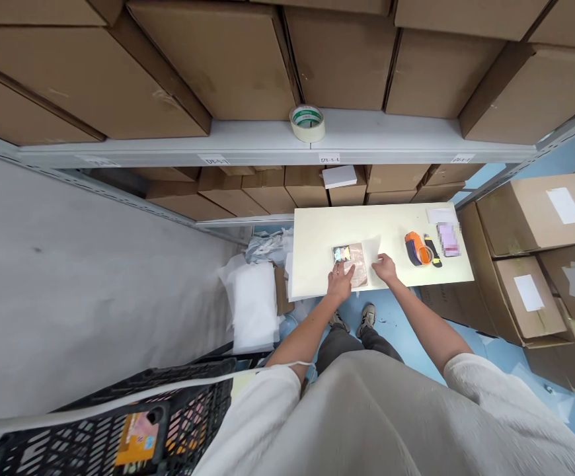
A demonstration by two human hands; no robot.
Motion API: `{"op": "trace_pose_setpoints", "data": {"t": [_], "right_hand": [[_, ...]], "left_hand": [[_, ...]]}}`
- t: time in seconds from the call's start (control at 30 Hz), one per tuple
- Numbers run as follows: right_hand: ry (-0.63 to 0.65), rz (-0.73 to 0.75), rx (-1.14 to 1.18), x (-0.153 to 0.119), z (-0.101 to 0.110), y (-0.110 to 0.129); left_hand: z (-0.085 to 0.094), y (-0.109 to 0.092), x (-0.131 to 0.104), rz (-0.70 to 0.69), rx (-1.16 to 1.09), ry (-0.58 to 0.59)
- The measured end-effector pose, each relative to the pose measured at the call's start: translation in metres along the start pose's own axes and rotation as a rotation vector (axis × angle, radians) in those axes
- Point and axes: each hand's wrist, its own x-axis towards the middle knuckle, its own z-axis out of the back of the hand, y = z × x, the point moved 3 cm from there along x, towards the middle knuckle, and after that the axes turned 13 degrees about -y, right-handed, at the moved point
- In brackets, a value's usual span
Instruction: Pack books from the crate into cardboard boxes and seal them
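A flat, brownish rectangular item lies on the cream tabletop, with a small colourful card-like piece at its upper left. My left hand rests on this flat item, its thumb and fingers spread. To the right, my right hand has its fingertips pinched on a thin, translucent whitish sheet whose far corner stands up. The sheet reaches toward the flat item's right edge; whether it is a bag or a single layer, I cannot tell.
An orange tape dispenser, a black-and-yellow cutter and a blurred phone lie at the table's right. A tape roll sits on the shelf among cartons. White sheets and a black crate stand left; cartons are stacked right.
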Motion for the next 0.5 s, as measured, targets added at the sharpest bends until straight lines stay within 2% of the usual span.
{"op": "trace_pose_setpoints", "data": {"t": [0.17,0.3,0.4,0.5], "right_hand": [[0.169,0.160,0.054,-0.031,-0.042,0.026],[0.216,0.204,0.004,-0.047,-0.068,0.032],[0.261,0.198,0.003,-0.051,-0.076,0.031],[0.299,0.194,0.034,-0.048,-0.072,0.029]], "left_hand": [[0.006,0.012,0.005,0.023,-0.148,-0.066],[0.012,0.026,0.009,0.075,-0.314,-0.139],[0.015,0.028,0.007,0.051,-0.290,-0.132],[0.019,0.023,0.005,0.042,-0.169,-0.079]]}}
